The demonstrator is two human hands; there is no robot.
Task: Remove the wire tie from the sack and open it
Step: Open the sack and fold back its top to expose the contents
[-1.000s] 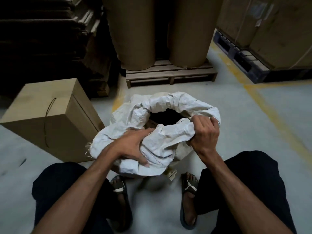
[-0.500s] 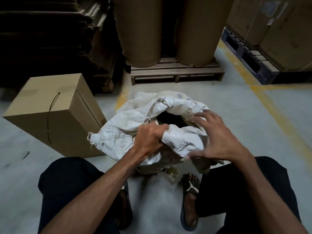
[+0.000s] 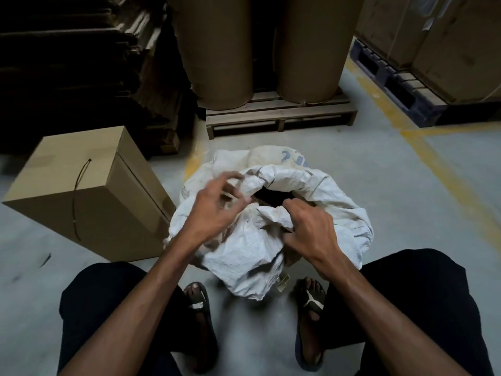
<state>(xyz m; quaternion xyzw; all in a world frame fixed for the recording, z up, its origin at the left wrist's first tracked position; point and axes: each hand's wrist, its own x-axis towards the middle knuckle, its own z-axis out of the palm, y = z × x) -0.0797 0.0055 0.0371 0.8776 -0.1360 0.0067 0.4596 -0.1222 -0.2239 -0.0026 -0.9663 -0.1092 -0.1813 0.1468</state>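
Note:
A white woven sack (image 3: 320, 185) stands on the floor between my feet, its mouth rolled down around a dark opening. My right hand (image 3: 309, 226) grips a fold of the near rim of the sack. My left hand (image 3: 214, 210) hovers over the left side of the mouth, blurred, fingers spread and curled with nothing in them. A dark wire tie (image 3: 78, 196) lies draped over the cardboard box (image 3: 57, 169) to the left, apart from the sack.
Two big brown paper rolls (image 3: 219, 50) stand on a wooden pallet (image 3: 279, 118) straight ahead. Stacked flat cardboard (image 3: 81, 63) fills the far left. A dark pallet with boxes (image 3: 406, 88) sits far right. Yellow floor lines (image 3: 444, 169) run on the right.
My left hand let go of the near rim and lifted with fingers spread. My right hand, open before, came down and gripped the near rim. The sack mouth has shifted right.

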